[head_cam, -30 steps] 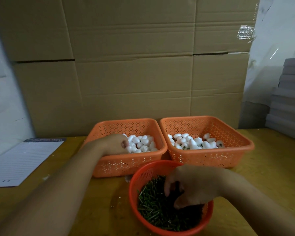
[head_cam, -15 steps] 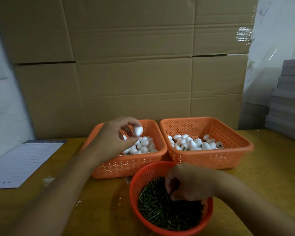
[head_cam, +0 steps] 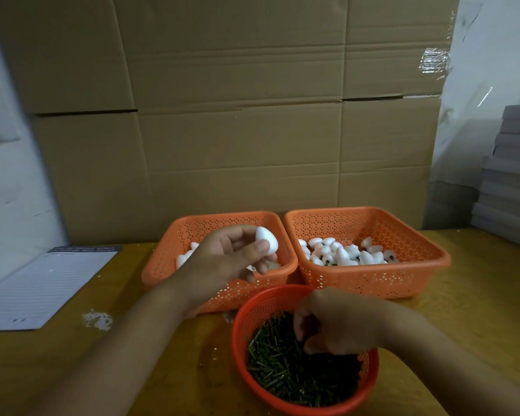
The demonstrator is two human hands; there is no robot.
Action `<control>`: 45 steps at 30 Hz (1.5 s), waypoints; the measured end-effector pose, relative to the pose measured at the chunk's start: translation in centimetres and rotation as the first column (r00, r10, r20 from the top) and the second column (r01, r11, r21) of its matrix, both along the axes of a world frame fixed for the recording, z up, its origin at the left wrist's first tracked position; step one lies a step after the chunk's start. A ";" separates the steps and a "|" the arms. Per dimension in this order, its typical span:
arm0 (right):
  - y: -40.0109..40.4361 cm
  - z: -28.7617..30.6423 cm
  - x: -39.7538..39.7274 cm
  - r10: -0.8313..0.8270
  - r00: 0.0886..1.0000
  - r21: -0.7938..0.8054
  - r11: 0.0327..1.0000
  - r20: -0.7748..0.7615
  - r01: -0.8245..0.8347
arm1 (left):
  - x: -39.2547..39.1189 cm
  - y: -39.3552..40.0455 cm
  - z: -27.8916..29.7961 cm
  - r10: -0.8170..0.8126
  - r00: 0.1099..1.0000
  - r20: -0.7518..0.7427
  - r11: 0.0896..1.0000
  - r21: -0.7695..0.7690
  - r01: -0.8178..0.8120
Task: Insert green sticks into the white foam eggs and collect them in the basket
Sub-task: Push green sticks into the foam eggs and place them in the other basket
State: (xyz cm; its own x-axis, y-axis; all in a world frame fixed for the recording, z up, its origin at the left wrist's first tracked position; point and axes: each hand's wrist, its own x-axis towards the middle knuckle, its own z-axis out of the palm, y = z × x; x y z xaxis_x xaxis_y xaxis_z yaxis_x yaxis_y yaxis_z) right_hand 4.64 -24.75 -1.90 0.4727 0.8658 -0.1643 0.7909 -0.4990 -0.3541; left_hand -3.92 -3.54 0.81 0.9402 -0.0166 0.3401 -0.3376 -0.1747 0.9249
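So, only the head view to go on here, and from it I'd say I'm at the pick-up stage of one cycle: egg in hand, stick not yet in it. My left hand (head_cam: 231,259) is pinching one white foam egg (head_cam: 266,240) between thumb and fingertips, held up over the left basket (head_cam: 162,265), which has plain eggs in it. My right hand (head_cam: 333,321) is down in the round red basket (head_cam: 243,322) on top of the green sticks (head_cam: 285,373), fingers curled and pointing down into the pile; I honestly can't tell whether it has a stick pinched yet, the fingertips are hidden. The right basket (head_cam: 370,277) looks like the collecting one, since some eggs there show dark stubs. Next move, as I read it: get a single stick out of that tangle, bring it to the egg and push it in straight without crushing the foam, then drop it in the right basket. Compared with half a second back, the left hand has carried the egg a bit toward the middle and turned it, while the right hand has barely shifted in the sticks. A lined notepad (head_cam: 39,286) and some foam crumbs (head_cam: 98,319) sit on the wooden table (head_cam: 478,310) off to the left.
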 end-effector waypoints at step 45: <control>-0.5 3.7 -1.4 -0.009 0.898 0.728 0.581 -0.440 0.363 | 0.4 -0.7 0.1 -0.186 0.972 -0.140 0.854 -0.512 0.090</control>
